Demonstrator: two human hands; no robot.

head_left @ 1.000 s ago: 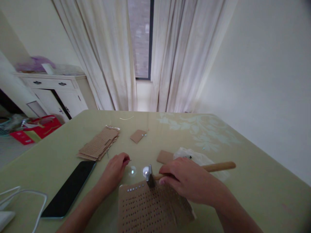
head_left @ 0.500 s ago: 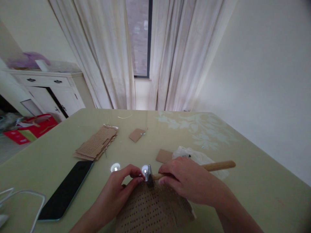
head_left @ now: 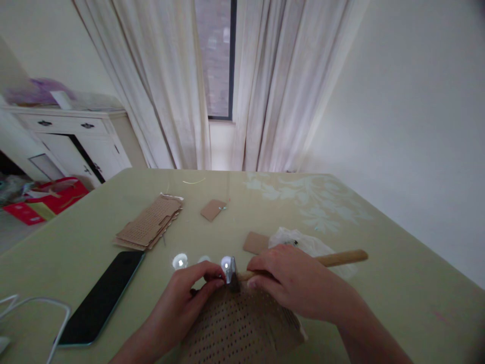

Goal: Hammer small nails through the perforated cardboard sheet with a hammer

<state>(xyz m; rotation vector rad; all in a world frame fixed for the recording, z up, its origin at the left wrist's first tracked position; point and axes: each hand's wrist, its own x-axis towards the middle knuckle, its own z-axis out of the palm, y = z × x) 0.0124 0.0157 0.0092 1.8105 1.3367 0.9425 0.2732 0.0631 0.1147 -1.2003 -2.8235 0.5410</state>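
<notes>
My right hand [head_left: 290, 284] grips a small hammer by its wooden handle [head_left: 341, 258], close to the metal head [head_left: 230, 273]. The head rests on the far edge of a brown perforated cardboard piece [head_left: 242, 328] lying at the near side of the table. My left hand [head_left: 189, 298] lies on that cardboard with thumb and fingers pinched together right beside the hammer head. What they pinch is too small to make out.
A dark phone [head_left: 100, 297] lies at the left, with a white cable [head_left: 41, 303] beside it. A stack of perforated cardboard [head_left: 149, 228], two small cardboard scraps [head_left: 212, 209] [head_left: 256, 243] and a clear plastic bag [head_left: 303, 242] sit further back on the green table [head_left: 397, 283].
My left hand moved right from the bare table onto the cardboard and pinched its fingers beside the hammer head. The right hand and hammer stayed almost still.
</notes>
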